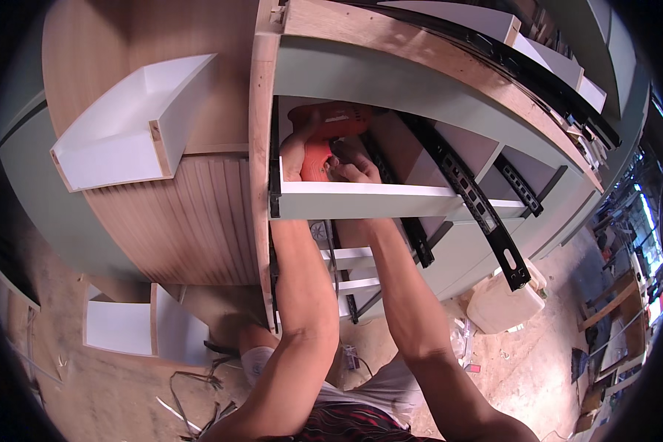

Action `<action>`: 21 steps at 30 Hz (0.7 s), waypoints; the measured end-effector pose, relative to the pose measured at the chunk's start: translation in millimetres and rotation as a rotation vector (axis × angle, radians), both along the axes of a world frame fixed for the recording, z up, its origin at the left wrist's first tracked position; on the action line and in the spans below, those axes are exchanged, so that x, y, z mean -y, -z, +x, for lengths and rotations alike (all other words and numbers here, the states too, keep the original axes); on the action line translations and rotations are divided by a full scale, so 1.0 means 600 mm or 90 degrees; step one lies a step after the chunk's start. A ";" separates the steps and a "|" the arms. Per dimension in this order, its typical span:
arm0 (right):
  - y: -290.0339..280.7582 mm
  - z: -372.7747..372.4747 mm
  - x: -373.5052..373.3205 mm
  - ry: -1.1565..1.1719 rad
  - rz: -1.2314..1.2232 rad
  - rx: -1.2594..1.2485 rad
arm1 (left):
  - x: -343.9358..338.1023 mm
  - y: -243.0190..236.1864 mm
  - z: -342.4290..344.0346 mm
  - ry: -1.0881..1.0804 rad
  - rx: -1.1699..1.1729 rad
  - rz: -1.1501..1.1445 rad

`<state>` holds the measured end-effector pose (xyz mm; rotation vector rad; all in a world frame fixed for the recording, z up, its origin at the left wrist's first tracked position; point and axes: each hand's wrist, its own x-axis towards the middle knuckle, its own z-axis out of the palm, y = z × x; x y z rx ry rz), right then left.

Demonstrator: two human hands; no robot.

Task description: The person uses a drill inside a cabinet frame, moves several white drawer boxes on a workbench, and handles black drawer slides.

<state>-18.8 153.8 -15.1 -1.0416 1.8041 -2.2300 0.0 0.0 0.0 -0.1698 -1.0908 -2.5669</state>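
Observation:
Inside the upper opening of a cabinet, my left hand (295,153) is wrapped round the handle of an orange-red power drill (335,121). Beside that handle is my right hand (356,166), its fingers curled together. Whatever they pinch is too small or too hidden to tell. Both forearms pass under a white front board (368,189) and reach up behind it. A black drawer slide (464,177) sticks out of the opening to the right of my hands. The drill's tip cannot be made out.
A white drawer box (118,147) rests on the wood-grain surface at the left. Another white box (118,324) is on the floor below it. Long black rails (523,62) lie along the cabinet's top. A pale plastic container (504,302) stands on the floor, right.

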 end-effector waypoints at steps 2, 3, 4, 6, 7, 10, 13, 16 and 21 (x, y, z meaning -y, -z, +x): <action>0.006 -0.014 -0.005 -0.039 -0.066 0.124 | -0.016 0.005 -0.009 0.033 -0.025 0.053; 0.009 -0.011 -0.007 -0.028 -0.079 0.125 | -0.021 0.002 -0.005 -0.015 -0.021 0.025; 0.012 -0.006 -0.008 -0.020 -0.092 0.126 | -0.027 -0.002 0.000 -0.065 -0.018 -0.004; 0.014 -0.001 -0.015 -0.024 -0.111 0.133 | -0.043 -0.008 0.009 -0.118 -0.020 -0.034; 0.016 -0.002 -0.022 -0.034 -0.116 0.139 | -0.057 -0.015 0.016 -0.119 -0.026 -0.035; 0.007 0.005 -0.021 -0.077 -0.118 0.166 | -0.041 -0.006 0.007 -0.045 -0.025 -0.020; 0.000 0.014 -0.010 -0.094 -0.146 0.128 | -0.025 -0.004 0.004 -0.035 -0.032 -0.041; -0.002 0.013 -0.008 -0.072 -0.170 0.103 | -0.036 -0.009 0.004 -0.052 -0.053 -0.036; -0.003 0.023 -0.011 -0.055 -0.156 0.167 | -0.038 -0.011 0.007 -0.100 -0.076 -0.081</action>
